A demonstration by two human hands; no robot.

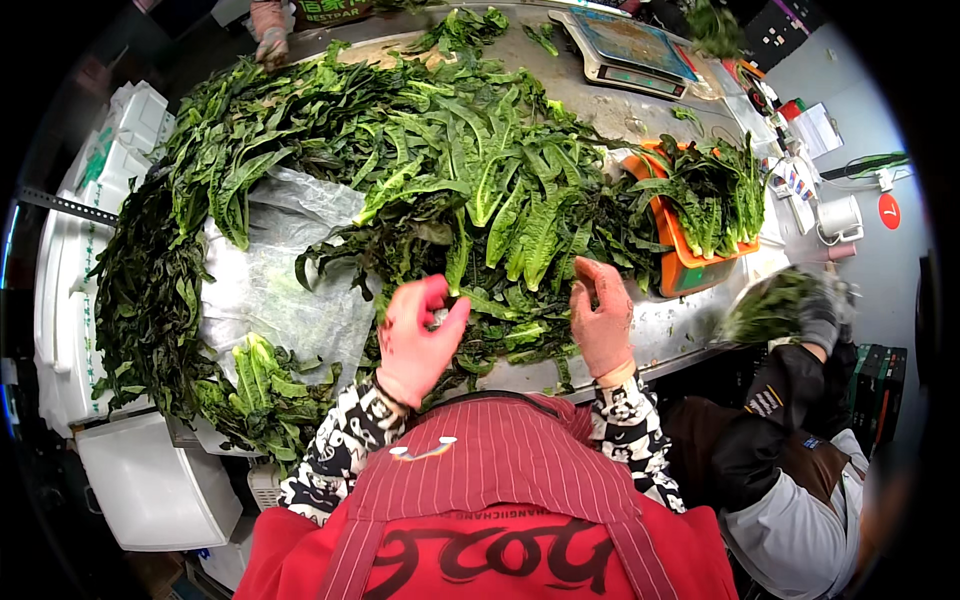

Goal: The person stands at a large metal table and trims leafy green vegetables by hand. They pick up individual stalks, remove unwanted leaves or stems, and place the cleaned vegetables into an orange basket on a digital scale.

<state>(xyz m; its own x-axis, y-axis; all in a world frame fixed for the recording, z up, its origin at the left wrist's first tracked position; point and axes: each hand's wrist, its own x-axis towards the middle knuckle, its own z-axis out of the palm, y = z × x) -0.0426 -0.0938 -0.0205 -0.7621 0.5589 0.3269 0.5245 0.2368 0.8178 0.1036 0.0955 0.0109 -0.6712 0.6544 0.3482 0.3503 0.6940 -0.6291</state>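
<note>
A large heap of long green leafy lettuce (500, 160) covers the table, its leaves overlapping with pale midribs up. My left hand (415, 340), in a pinkish glove, hovers at the heap's near edge. Its thumb and fingers curve with a gap between them, close to a pale leaf stem. To the right my right hand (603, 318), gloved too, hangs above the near leaves with bent fingers apart and nothing seen in them. Left of my left hand, a clear plastic sheet (290, 240) lies among the leaves.
An orange basket (690, 262) filled with lettuce stands at right. Behind it is a weighing scale (630, 50). A co-worker at right handles a bag of greens (775, 305); another person's hand (271, 47) is at far left. White foam boxes (130, 125) line the left side.
</note>
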